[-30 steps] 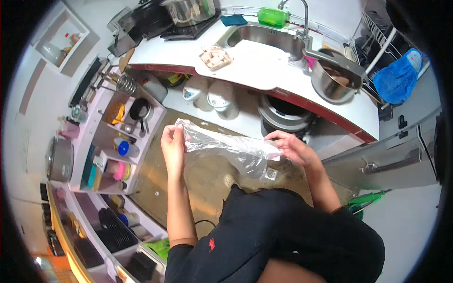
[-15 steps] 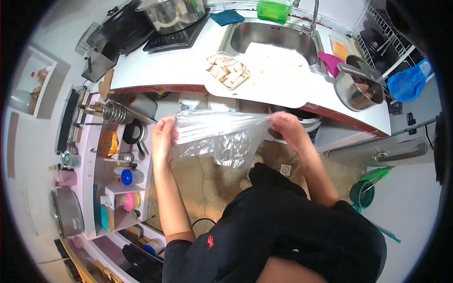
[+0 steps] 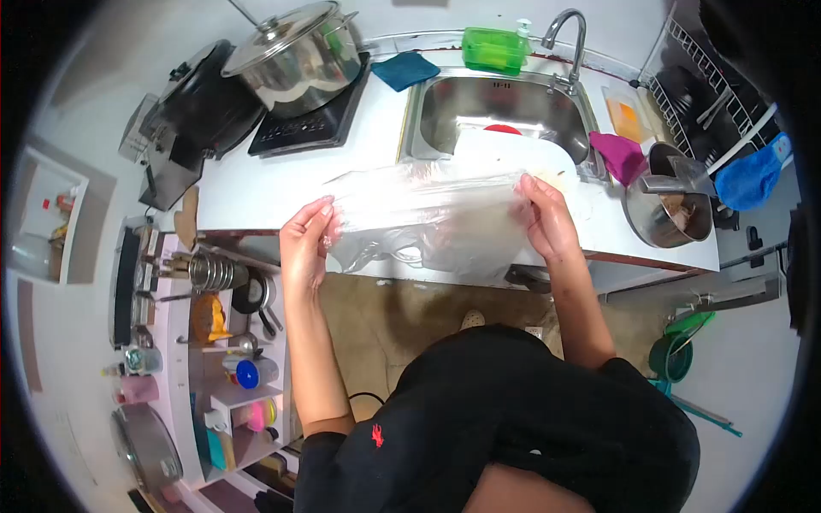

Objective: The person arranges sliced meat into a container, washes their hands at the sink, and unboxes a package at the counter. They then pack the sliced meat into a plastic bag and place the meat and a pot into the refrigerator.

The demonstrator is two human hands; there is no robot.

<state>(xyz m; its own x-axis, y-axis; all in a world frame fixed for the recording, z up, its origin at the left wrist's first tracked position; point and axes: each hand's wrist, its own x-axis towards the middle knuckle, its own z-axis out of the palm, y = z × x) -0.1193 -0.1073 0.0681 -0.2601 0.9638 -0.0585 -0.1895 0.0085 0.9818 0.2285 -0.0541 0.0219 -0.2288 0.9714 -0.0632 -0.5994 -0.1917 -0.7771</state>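
A clear plastic bag is stretched sideways between my two hands, in front of the counter edge. My left hand pinches its left end, fingers closed. At the opposite end, my right hand grips the plastic between thumb and fingers. Behind the bag, a white cutting board rests partly over the sink, with its near part covered from view. The sliced food seen on the board earlier is hidden behind the plastic.
The steel sink has a curved faucet. A large steel pot stands on a black cooktop at left. To the right sit a magenta cloth and a steel pot with contents. Shelves with kitchenware stand at lower left.
Both hands have raised the bag toward the counter and spread it a little wider. It now covers the sliced food. The view has tilted up, showing more of the sink.
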